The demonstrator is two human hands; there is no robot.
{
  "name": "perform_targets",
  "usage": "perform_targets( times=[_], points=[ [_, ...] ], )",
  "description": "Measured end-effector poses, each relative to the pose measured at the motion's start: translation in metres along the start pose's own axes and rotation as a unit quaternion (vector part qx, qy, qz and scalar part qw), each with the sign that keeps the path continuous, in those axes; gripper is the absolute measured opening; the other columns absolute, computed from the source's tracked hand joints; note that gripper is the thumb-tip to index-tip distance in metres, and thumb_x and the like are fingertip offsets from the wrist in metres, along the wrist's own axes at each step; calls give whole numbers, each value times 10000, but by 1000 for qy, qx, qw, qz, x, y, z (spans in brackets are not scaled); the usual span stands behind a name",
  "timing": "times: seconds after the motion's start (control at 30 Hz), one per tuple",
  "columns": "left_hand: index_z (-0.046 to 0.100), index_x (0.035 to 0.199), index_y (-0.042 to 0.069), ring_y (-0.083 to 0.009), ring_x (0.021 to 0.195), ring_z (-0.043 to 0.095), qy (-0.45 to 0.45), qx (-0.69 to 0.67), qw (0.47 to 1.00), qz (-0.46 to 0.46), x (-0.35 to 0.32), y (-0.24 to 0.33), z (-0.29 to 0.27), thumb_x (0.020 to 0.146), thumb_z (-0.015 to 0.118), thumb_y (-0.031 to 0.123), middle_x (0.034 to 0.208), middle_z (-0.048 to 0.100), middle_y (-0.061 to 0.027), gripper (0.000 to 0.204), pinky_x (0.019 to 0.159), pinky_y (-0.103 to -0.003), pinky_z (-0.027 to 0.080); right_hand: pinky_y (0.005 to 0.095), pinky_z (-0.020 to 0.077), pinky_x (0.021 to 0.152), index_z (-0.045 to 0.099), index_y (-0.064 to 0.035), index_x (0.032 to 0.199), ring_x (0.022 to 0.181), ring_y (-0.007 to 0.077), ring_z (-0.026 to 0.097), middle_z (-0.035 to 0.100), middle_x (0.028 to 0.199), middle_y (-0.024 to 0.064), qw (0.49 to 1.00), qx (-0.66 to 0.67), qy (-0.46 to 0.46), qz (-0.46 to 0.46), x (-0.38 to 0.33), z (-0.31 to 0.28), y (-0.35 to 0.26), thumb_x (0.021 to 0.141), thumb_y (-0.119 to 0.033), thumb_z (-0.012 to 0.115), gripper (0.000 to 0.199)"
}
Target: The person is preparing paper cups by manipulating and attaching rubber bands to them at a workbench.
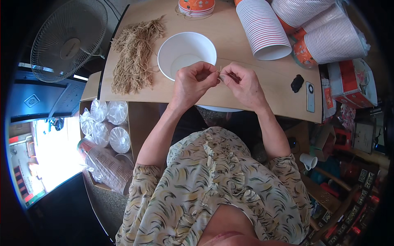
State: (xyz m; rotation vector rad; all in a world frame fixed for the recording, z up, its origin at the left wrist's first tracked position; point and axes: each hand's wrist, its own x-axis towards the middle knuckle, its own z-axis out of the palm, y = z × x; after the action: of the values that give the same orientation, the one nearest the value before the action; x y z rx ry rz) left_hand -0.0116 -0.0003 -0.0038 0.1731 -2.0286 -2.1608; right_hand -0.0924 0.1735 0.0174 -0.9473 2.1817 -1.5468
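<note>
1. Strand of tan twine (220, 69): located between the two hands, just beyond the near rim of the table and beside the white tub. Only a short end showed; fingers hid the remainder, so its full run could not be told.
2. Orientation: the visible end stood up from the fingertips, its long axis running roughly away from the person toward the far edge of the table.
3. Left hand (196, 80): thumb and forefinger were pinched together on the strand, other fingers curled in.
4. Right hand (242, 82): thumb and forefinger were likewise brought together at the strand, nearly meeting the left fingertips.
5. White tub (168, 55): stood open-mouthed behind the left hand.
6. Twine bundle (135, 57): lay at the left of the table (283, 96), its long axis running from near edge to far.
7. Stack of paper tubs (262, 28): lay on its side beyond the right hand, open mouth toward the person.
8. Black item (297, 83) and phone-like device (310, 96): lay near the right edge.
</note>
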Motion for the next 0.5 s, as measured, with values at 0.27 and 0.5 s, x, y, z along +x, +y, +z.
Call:
perform_targets(
  times=[0.27,0.5],
  points=[
    [670,1051,-74,-119,862,715,-31,41,999,0,-3,6,-3,964,667,42,906,735,-82,144,806,-249,600,195,436,639,654,33,953,722,11,514,608,810,-35,995,47,-63,64,2,-8,-2,979,-66,636,103],
    [663,1075,-87,-142,885,722,-40,-20,998,-37,-3,7,-3,976,660,58,947,734,-112,176,821,-263,607,216,448,590,676,36,913,676,22,541,651,762,-15,994,81,-25,67,3,-4,4,961,-93,666,138]
  ],
)
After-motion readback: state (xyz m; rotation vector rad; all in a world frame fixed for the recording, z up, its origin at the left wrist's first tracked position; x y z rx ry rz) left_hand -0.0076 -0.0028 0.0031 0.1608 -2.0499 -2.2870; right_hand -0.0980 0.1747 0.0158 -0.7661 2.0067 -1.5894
